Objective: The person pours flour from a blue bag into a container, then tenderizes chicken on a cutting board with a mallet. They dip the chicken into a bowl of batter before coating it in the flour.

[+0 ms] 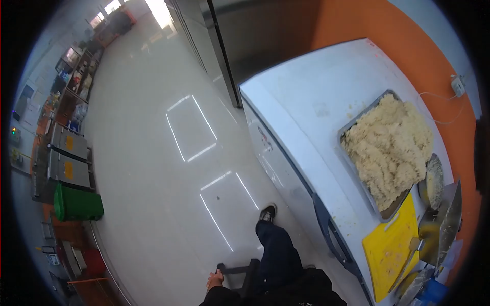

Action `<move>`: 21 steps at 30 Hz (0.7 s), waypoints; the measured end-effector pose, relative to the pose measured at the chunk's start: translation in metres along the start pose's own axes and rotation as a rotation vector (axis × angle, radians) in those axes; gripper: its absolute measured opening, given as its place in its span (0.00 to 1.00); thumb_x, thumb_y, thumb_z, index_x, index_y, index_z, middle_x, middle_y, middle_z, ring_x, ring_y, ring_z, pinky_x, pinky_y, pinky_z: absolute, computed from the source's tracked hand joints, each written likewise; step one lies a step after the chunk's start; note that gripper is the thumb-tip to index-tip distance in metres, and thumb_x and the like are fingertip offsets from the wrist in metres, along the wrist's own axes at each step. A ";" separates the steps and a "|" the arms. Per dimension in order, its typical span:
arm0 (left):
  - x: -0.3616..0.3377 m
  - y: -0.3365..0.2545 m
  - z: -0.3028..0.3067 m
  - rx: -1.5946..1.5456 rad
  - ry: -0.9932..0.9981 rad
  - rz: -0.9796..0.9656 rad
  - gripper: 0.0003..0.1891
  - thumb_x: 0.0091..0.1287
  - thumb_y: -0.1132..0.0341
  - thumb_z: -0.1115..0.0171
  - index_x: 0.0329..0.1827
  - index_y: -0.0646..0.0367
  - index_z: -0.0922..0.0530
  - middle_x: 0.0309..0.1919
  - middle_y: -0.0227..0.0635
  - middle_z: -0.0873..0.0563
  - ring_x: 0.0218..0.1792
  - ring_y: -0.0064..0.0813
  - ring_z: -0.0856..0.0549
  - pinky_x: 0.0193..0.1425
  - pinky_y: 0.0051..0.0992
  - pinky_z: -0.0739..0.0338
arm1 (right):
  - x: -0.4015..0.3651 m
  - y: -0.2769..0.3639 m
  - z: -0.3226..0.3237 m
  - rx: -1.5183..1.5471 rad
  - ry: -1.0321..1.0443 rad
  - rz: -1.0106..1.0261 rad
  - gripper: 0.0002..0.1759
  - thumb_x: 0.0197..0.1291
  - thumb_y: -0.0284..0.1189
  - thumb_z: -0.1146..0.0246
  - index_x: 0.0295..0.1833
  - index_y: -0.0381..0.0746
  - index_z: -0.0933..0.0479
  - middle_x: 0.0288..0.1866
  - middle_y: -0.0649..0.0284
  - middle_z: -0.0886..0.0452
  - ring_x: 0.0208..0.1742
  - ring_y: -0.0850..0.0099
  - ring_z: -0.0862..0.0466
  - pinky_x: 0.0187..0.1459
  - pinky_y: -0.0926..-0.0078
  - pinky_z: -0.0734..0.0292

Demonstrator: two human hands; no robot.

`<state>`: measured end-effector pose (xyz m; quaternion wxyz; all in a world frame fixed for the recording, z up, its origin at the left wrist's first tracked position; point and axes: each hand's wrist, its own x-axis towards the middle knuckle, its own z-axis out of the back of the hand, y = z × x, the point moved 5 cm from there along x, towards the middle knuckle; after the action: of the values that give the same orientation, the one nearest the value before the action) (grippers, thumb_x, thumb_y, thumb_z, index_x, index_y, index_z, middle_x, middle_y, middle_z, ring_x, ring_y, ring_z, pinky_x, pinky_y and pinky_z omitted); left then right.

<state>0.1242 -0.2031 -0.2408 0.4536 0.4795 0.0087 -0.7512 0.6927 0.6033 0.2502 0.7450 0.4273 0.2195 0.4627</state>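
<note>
At the bottom of the head view, my left hand comes out of a black sleeve, its fingers curled round the end of a dark frame. The frame looks like part of a stool or chair, but its lower part is hidden by my body. My right hand is out of view. To my right, a metal tray heaped with pale, crumbly dough-like mass sits on a white chest freezer.
Beside the tray lie a yellow cutting board, a brush-like tool, a metal bowl and a broad blade. A green bin stands left, near counters. Shiny tiled floor stretches ahead past a steel cabinet.
</note>
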 end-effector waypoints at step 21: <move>-0.014 0.048 -0.184 0.582 0.092 -0.489 0.36 0.73 0.34 0.58 0.76 0.45 0.32 0.75 0.41 0.31 0.78 0.49 0.39 0.79 0.65 0.59 | 0.118 0.093 0.024 -0.065 0.091 0.231 0.15 0.61 0.27 0.40 0.52 0.34 0.23 0.38 0.63 0.21 0.35 0.68 0.22 0.37 0.71 0.23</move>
<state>0.2908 -0.1391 -0.3095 0.1049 0.6053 -0.0703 -0.7859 0.7189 0.7157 0.3492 0.6895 0.4039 0.1872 0.5713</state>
